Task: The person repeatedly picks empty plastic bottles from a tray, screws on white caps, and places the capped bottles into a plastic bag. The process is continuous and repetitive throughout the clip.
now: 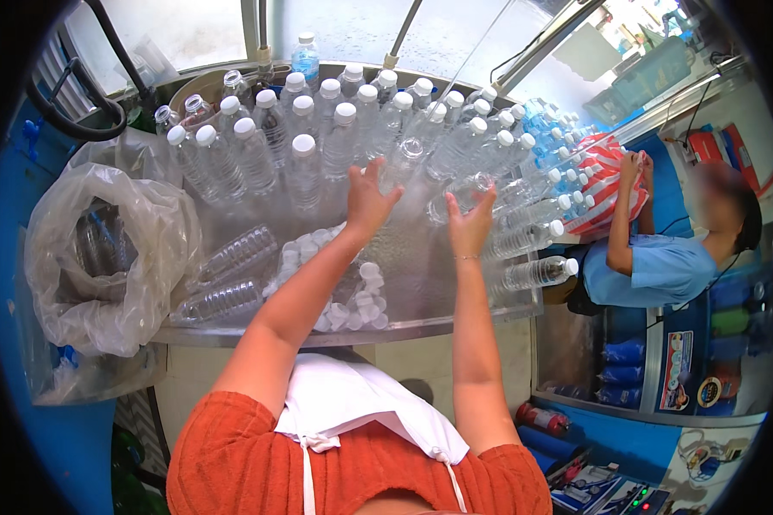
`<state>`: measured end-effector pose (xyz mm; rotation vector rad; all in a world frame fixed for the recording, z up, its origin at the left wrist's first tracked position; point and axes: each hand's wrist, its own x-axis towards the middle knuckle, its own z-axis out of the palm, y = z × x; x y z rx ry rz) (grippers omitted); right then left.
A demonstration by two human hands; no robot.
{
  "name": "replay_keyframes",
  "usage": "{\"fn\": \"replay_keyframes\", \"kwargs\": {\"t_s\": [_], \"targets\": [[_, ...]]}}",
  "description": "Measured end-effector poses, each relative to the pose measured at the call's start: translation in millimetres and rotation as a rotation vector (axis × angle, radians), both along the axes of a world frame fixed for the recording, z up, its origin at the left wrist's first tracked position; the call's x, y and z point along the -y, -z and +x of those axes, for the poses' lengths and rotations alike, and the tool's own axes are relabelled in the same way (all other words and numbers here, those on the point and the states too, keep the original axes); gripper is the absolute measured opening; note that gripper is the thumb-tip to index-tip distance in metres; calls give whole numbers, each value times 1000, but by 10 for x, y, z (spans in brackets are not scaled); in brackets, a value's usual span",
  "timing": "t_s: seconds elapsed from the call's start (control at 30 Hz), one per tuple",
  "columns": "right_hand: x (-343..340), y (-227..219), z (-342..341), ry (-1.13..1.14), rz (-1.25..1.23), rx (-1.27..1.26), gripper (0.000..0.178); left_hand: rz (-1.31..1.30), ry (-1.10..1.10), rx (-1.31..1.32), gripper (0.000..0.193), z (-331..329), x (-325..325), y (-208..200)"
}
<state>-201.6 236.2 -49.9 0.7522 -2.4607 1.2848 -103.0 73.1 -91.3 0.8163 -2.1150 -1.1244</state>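
Observation:
My left hand (371,202) reaches over the metal counter with thumb and fingers curved around a clear plastic bottle (392,178), whose outline is hard to make out. To its right, my right hand (470,223) grips another clear plastic bottle (472,188) near the counter's middle. Capped clear bottles (304,172) stand in rows beyond both hands, and more lean along the right side. Loose white caps (365,300) lie in a heap beneath my left forearm. Two uncapped bottles (232,257) lie on their sides left of the caps.
A large clear plastic bag (167,223) with bottles inside stands at the left. Blue-tinted bottles (545,120) are grouped at the far right. Beyond the counter's right end, a person in a blue shirt (661,266) holds a red-and-white striped bag (605,184). Pipes rise behind the bottles.

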Motion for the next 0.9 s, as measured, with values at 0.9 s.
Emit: {"fn": "replay_keyframes", "kwargs": {"t_s": [0.9], "targets": [[-166,-196,635,-354,-70,-463,40,69,580,-690,79,285,-694,-514]]}}
